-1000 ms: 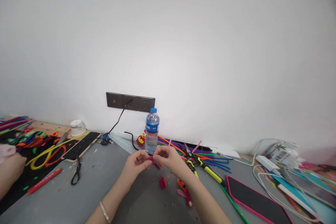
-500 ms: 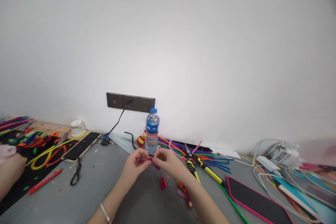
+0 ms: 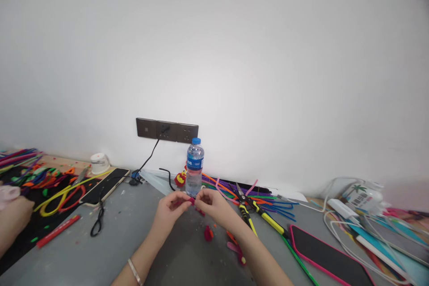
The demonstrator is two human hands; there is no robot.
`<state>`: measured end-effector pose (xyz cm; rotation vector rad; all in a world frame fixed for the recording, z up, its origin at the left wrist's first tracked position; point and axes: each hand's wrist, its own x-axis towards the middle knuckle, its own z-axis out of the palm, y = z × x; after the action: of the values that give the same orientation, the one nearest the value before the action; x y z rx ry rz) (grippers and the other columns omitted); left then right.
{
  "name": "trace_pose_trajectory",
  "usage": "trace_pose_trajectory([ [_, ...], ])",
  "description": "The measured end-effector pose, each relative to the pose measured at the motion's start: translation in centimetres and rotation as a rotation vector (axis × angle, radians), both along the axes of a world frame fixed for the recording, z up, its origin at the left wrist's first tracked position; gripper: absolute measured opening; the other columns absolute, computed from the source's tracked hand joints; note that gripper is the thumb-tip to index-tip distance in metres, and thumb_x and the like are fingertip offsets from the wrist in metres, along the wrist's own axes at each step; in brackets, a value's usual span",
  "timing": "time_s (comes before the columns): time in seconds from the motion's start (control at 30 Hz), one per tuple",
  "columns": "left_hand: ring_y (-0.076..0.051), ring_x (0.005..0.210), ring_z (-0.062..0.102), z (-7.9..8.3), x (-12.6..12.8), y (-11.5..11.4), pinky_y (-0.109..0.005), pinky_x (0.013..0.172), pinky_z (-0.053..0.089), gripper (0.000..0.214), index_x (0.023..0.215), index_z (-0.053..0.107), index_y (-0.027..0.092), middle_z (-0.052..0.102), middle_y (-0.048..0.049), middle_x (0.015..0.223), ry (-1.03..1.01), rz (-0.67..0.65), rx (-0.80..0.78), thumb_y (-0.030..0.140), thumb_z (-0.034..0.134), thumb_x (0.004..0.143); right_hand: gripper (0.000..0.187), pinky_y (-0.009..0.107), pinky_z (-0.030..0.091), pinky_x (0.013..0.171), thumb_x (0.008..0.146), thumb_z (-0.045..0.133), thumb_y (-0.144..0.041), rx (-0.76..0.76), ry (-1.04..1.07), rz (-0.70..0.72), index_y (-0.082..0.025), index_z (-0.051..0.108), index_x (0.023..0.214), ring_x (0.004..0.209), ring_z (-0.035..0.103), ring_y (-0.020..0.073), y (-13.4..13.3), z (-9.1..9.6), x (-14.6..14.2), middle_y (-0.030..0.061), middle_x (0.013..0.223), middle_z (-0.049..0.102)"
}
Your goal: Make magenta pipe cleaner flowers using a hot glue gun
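Two hands pinch one small thing between them. The left hand [image 3: 170,210] and the right hand [image 3: 215,206] each close thumb and forefinger on the red fuzzy piece [image 3: 192,201], with their fingertips almost touching and the other fingers loosely curled. The piece is held above the table [image 3: 110,241], just in front of the water bottle [image 3: 194,167] and level with its base in this view. It is too small to tell how it is bent.

Working so short a length probably goes best with the two pinches set close together, so that the piece bends right at the fingertips. A firm hold should stop the fuzz from rolling, and forearms kept low would likely steady the work. A silver bracelet [image 3: 134,271] sits on the left wrist.

Nearer than the bottle, under the hands, a red scrap [image 3: 208,233] lies on the table, with orange and pink bits [image 3: 234,242] just to its right. Right of the bottle, yellow-handled cutters [image 3: 255,212] rest on a spread of pipe cleaners [image 3: 231,187], and farther right lies a pink-cased phone [image 3: 326,261]. Above and left of the bottle is a wall socket [image 3: 166,130]. Farther left lies another phone [image 3: 104,186]. Well to the left of the bottle, another person's hand [image 3: 13,219] shows at the edge of the view.
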<state>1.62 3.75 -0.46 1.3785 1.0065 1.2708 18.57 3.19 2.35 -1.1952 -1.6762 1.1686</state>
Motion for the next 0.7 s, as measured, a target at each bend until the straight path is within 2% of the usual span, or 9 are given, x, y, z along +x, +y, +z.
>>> trace_pose_trajectory([
  [0.23,-0.017,0.063,0.063,0.08,0.21,-0.23,-0.027,0.061,0.052,0.025,0.076,0.068,0.016,0.070,-0.0032,0.071,-0.111,-0.031,-0.085,0.035,0.077,0.061,0.012,0.023,0.037,0.054,0.074,0.058,-0.024,-0.073,0.054,0.051,-0.016,0.056,0.065,0.055,0.049,0.0121,-0.30,0.44,-0.25,-0.0016,0.059,0.056],
  [0.37,-0.015,0.057,0.059,-0.09,0.24,-0.21,-0.025,0.058,0.049,0.027,0.070,0.064,0.016,0.065,0.0002,0.061,-0.104,-0.056,-0.112,0.039,0.077,0.062,0.011,0.023,0.035,0.054,0.074,0.057,-0.023,-0.087,0.056,0.065,-0.015,0.056,0.066,0.056,0.049,0.0121,-0.47,0.67,-0.34,-0.0012,0.060,0.057],
  [0.7,-0.012,0.057,0.055,0.01,0.20,-0.36,-0.024,0.060,0.047,0.030,0.064,0.055,0.017,0.059,0.0035,0.060,-0.150,-0.091,-0.142,0.037,0.077,0.062,0.011,0.022,0.036,0.054,0.076,0.057,-0.023,-0.066,0.013,0.103,-0.015,0.061,0.069,0.055,0.049,0.0117,-0.54,0.90,0.20,-0.0012,0.060,0.058],
])
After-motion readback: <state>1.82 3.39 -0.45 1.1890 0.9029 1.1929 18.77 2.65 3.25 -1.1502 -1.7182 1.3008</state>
